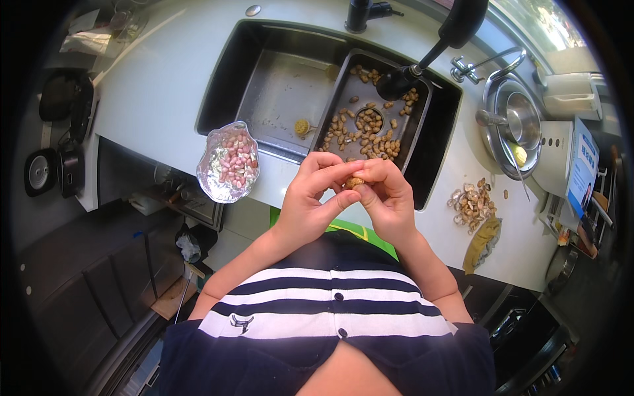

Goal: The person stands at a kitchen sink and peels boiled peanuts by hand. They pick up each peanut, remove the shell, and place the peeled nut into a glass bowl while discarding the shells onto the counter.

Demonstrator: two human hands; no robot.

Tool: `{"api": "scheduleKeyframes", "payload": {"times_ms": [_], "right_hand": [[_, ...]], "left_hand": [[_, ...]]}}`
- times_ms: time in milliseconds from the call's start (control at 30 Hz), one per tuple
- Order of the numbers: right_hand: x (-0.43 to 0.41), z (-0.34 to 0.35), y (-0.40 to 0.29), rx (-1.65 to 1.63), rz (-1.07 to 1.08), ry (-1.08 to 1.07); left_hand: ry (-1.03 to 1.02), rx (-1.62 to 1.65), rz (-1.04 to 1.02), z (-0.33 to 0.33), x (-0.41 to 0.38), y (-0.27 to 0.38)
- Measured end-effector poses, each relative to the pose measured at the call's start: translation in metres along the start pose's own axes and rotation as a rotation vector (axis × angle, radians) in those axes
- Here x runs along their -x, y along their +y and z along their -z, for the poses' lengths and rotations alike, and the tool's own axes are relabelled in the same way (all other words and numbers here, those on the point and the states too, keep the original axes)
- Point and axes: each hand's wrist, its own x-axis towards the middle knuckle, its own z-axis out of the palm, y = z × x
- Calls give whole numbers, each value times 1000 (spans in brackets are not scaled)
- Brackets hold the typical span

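Both my left hand (317,190) and my right hand (389,193) pinch one peanut in its shell (354,183) between their fingertips. They are in front of the sink's near edge. Beyond them, many unshelled peanuts (371,121) lie in a dark metal sink tray (354,89), some gathered over its drain. To the left, a foil-lined bowl (208,183) holds shelled pink peanuts (237,161) at the counter's front edge. A heap of broken shells (470,203) rests on the counter to the right.
A black faucet (396,81) hangs over the tray. In the left sink basin (282,84) lies a small yellow-headed brush (302,127). An olive cloth (480,242) is beside the shells. Nested metal bowls (520,119) stand at the right, near a white appliance (554,153).
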Motion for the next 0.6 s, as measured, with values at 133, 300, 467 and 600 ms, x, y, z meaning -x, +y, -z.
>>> {"api": "scheduleKeyframes", "payload": {"times_ms": [133, 300, 467, 600], "right_hand": [[1, -1, -2, -1, 10, -2], [-8, -5, -17, 306, 102, 62], [-18, -11, -42, 614, 213, 59], [-16, -9, -49, 722, 256, 16]], "left_hand": [[22, 70, -2, -4, 2, 1], [47, 441, 14, -6, -4, 6], [41, 500, -96, 2, -9, 6], [65, 228, -186, 3, -11, 14]]}}
